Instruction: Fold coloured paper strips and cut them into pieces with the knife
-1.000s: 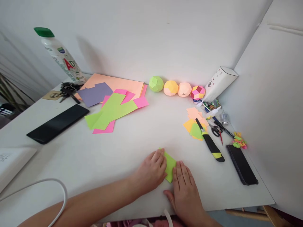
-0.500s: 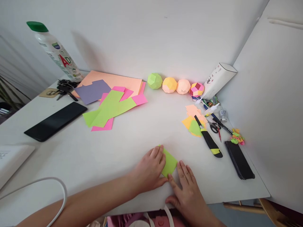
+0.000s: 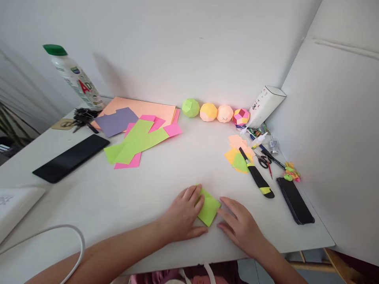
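Shifting off the near corner of the green paper square (image 3: 209,209), where a finger was resting half a second ago, the right hand (image 3: 242,221) is now holding its fingers loosely parted beside the right corner; whether they are touching it, I cannot tell. Meanwhile the left hand (image 3: 182,213) is pressing the square's left part onto the white surface (image 3: 166,173), its thumb standing apart. Done well, the left hand is keeping steady, even weight while the right is matching edges before pressing any crease, since thin paper is likely to be skewing if nudged. Counting, four paper polyhedra (image 3: 208,112) are lining the wall; one utility knife (image 3: 257,175), one pair of scissors (image 3: 263,161) and one green-capped bottle (image 3: 74,81) are also showing.
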A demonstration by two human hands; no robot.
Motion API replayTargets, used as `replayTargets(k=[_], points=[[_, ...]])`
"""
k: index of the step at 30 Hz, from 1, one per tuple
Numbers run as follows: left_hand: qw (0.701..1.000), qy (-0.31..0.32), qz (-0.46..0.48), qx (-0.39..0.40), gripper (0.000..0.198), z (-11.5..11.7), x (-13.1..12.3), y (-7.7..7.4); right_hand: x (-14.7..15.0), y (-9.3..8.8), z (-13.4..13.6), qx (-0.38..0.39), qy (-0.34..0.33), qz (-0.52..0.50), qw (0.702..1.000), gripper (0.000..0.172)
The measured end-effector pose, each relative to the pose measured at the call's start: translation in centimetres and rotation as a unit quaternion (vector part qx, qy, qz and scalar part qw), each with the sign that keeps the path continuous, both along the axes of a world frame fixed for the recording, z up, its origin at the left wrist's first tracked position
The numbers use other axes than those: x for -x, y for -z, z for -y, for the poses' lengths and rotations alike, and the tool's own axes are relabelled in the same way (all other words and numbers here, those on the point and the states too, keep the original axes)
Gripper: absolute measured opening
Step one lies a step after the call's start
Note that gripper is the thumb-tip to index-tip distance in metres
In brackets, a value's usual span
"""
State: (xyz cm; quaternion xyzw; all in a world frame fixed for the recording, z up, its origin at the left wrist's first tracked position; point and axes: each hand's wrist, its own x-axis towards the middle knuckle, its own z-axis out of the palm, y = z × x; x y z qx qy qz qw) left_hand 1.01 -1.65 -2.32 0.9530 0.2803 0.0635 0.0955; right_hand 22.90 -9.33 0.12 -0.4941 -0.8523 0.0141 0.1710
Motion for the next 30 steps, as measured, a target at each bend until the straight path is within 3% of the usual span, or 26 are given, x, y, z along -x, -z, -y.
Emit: replayTargets(k=[6,9,12,15,17,19,20,23,30], points=[[0.998,-0.003,0.065,0.015,0.073,-0.4,0.4,1.1,0.3,0.1,-4.1,-0.045,-0.171,0.078,0.981,0.02],[0.989,-0.002,0.14,0.038,0.059,-0.8,0.5,1.1,0.6,-1.0,-5.5,-0.027,-0.197,-0.009,0.98,0.02],[0.955,-0.018,0.273,0.118,0.032,-1.0,0.7,0.2,1.3,-2.5,-6.6,0.039,-0.19,-0.128,0.973,0.017],[0.868,-0.067,0.362,0.335,0.027,-0.7,1.0,-1.0,2.2,-3.5,-7.3,0.155,-0.162,-0.219,0.95,0.018],[0.759,-0.091,0.376,0.523,0.036,-0.4,1.1,-1.5,2.8,-3.6,-7.3,0.255,-0.12,-0.283,0.917,0.018],[0.681,-0.112,0.394,0.607,0.044,-0.2,1.0,-1.7,3.3,-3.1,-7.2,0.343,-0.057,-0.355,0.868,0.014],[0.665,-0.125,0.405,0.615,0.047,-0.1,1.0,-1.7,3.5,-2.8,-7.1,0.37,-0.027,-0.387,0.844,0.013],[0.679,-0.157,0.412,0.587,0.048,-0.1,0.9,-1.6,4.0,-2.0,-6.8,0.387,0.017,-0.427,0.817,0.011],[0.727,-0.176,0.395,0.533,0.042,-0.3,1.0,-1.1,4.7,-0.9,-6.4,0.301,0.007,-0.412,0.86,0.004]])
